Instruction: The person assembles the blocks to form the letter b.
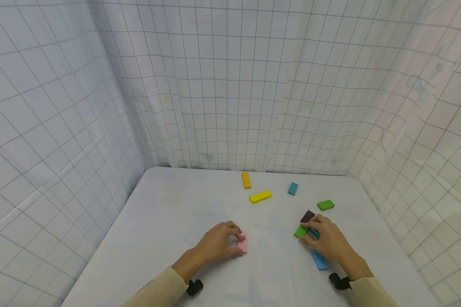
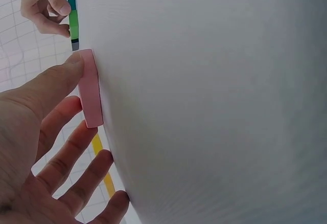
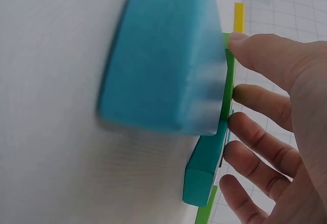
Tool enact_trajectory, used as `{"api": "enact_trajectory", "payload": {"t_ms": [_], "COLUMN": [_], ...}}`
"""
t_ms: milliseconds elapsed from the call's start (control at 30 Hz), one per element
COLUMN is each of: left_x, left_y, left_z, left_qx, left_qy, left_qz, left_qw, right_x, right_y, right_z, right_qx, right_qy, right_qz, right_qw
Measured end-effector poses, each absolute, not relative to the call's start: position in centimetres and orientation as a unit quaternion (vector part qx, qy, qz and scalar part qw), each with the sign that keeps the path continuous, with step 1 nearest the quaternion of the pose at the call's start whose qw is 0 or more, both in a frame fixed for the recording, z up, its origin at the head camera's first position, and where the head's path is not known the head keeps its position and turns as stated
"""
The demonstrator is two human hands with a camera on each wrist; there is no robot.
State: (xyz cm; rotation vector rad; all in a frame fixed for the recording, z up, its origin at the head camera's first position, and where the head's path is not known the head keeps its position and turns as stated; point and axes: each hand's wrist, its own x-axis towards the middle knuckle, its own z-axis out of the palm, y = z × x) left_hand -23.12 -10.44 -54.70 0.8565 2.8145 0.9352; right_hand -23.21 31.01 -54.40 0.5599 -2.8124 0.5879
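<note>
My left hand (image 1: 215, 243) pinches a pink block (image 1: 242, 244) between thumb and fingers, the thumb on its near end. In the left wrist view the pink block (image 2: 91, 88) lies at the tabletop, and the other fingers are spread beside it. With thumb and index finger my right hand (image 1: 328, 238) grips a green block (image 1: 300, 231) by its ends. Right beside it are a dark block (image 1: 308, 216) and a teal block (image 1: 314, 232), partly hidden by the hand. A longer blue block (image 1: 319, 261) lies under the right wrist, looming large in the right wrist view.
Farther back on the white table (image 1: 192, 196) lie an orange-yellow block (image 1: 246, 180), a yellow block (image 1: 260, 196), a small blue block (image 1: 293, 189) and another green block (image 1: 325, 205). White grid-patterned curtains (image 1: 230, 106) enclose the table at the back and both sides.
</note>
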Motion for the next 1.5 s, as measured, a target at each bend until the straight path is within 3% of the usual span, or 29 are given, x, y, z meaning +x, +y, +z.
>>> {"api": "enact_trajectory", "payload": {"t_ms": [1500], "left_x": [-22.87], "left_y": [-10.75], "left_z": [-54.43], "left_qx": [0.304], "left_qy": [0.897], "left_qz": [0.32], "left_qw": [0.033], "right_x": [-23.32], "right_y": [30.54], "right_z": [-54.31], "right_qx": [0.184], "right_qy": [-0.959], "right_qz": [0.186], "right_qw": [0.112]}}
